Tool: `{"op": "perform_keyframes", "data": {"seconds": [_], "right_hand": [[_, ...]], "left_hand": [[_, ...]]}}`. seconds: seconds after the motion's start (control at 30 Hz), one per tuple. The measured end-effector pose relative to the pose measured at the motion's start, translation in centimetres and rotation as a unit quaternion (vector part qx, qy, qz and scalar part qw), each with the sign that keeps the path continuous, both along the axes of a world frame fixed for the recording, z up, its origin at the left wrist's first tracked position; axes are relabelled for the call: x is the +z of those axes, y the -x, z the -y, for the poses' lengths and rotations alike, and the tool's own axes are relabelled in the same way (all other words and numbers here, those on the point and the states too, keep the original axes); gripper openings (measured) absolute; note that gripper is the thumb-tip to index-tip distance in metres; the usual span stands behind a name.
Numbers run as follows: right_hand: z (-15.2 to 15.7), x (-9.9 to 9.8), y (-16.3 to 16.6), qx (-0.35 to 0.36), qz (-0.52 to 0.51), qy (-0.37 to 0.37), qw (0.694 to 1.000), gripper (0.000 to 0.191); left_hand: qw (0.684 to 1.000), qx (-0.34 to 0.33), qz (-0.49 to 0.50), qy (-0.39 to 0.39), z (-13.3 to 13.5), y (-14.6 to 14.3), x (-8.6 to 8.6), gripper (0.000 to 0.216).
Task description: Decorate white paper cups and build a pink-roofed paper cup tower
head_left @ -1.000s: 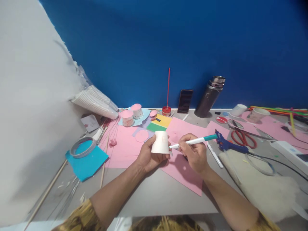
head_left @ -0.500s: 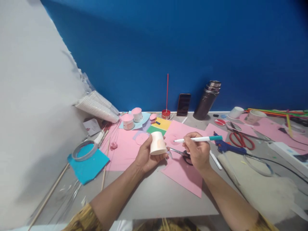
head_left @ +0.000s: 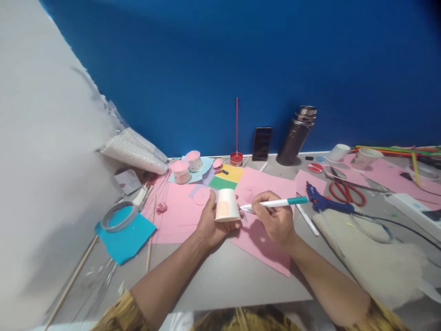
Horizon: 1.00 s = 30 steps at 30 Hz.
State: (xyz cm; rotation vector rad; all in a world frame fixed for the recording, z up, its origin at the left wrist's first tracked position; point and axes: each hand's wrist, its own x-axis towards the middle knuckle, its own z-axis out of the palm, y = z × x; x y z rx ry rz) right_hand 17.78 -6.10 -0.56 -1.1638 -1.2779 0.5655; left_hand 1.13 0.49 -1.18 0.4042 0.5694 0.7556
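Note:
A small white paper cup (head_left: pixel 227 205), upside down with a pale orange patch on its side, is gripped in my left hand (head_left: pixel 211 223). The thumb lies along its left side and fingers curl beneath. My right hand (head_left: pixel 275 219) pinches a white marker (head_left: pixel 275 202) with a teal end. Its tip points left and sits close to the cup's right side; whether it touches I cannot tell. Below both hands lies a sheet of pink paper (head_left: pixel 272 257). Scissors under the right hand are mostly hidden.
Two pink-topped cups (head_left: pixel 181 172) stand at the back left, near stacked paper cups (head_left: pixel 134 151). A phone (head_left: pixel 262 144) and a dark flask (head_left: pixel 296 136) lean at the blue wall. On the right are a blue glue gun (head_left: pixel 327 201), red-handled scissors (head_left: pixel 347 193) and a power strip (head_left: pixel 415 216).
My right hand has moved left, bringing the marker tip close to the cup. The cup has turned slightly in my left hand, showing the orange patch further left.

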Motion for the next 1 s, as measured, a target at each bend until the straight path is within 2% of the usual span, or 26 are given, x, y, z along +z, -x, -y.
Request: {"op": "perform_keyframes", "data": {"seconds": [0.27,0.43,0.57,0.87,1.0], "right_hand": [[0.3,-0.6,-0.1,0.063,0.01,0.032,0.997,0.025],[0.2,-0.3,0.2,0.034,0.0,0.029,0.999,0.024],[0.4,0.1,0.4,0.075,-0.016,0.027,0.997,0.025],[0.5,0.8,0.5,0.088,-0.041,0.03,0.995,0.031],[0.3,0.8,0.3,0.12,-0.043,0.033,0.991,0.032]], "left_hand": [[1.0,-0.001,-0.009,-0.003,0.4,-0.2,0.2,0.067],[1.0,-0.008,-0.009,0.008,0.4,-0.3,0.1,0.068],[1.0,-0.014,-0.01,-0.002,0.4,-0.3,0.1,0.069],[1.0,-0.02,-0.006,-0.01,0.4,-0.4,-0.2,0.071],[1.0,-0.028,0.005,-0.008,0.3,-0.3,-0.4,0.071]]}}
